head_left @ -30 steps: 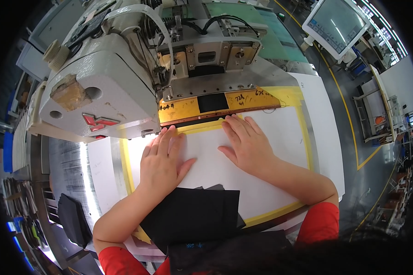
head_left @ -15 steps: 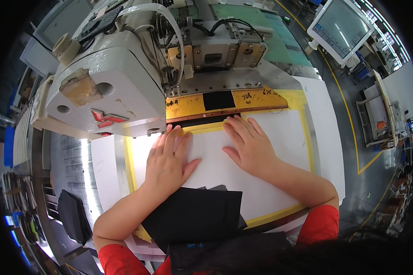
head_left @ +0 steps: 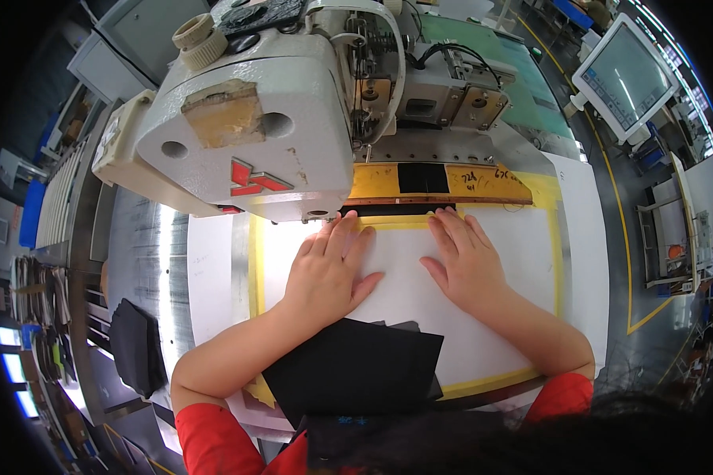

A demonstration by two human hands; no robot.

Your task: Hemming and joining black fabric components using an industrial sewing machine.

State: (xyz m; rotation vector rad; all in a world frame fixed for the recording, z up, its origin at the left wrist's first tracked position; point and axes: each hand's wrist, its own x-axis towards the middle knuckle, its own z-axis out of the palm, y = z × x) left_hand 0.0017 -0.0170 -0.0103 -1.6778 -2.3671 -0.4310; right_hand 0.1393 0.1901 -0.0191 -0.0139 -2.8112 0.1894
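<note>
A narrow strip of black fabric [head_left: 401, 210] shows along the front edge of a yellow clamp plate [head_left: 491, 180]. My left hand [head_left: 323, 273] lies flat, its fingertips at the strip's left end, close beside the sewing machine head [head_left: 245, 119]. At the strip's right end rest the fingertips of my right hand [head_left: 469, 267], fingers stretched out and thumb apart. Both palms are over a white work surface [head_left: 396, 277] bordered with yellow tape. Several black fabric pieces [head_left: 356, 368] lie overlapping between my forearms. How far the strip runs under the plate is hidden.
The machine head overhangs the area just left of my left hand. A stack of dark pieces [head_left: 135, 348] lies on the metal table at left. A screen [head_left: 626, 75] stands at the far right, and shelves [head_left: 673, 226] stand beyond the table.
The whole view has shifted, so the machine and table appear farther right. Both hands keep about the same places at the strip's ends, with no clear finger movement.
</note>
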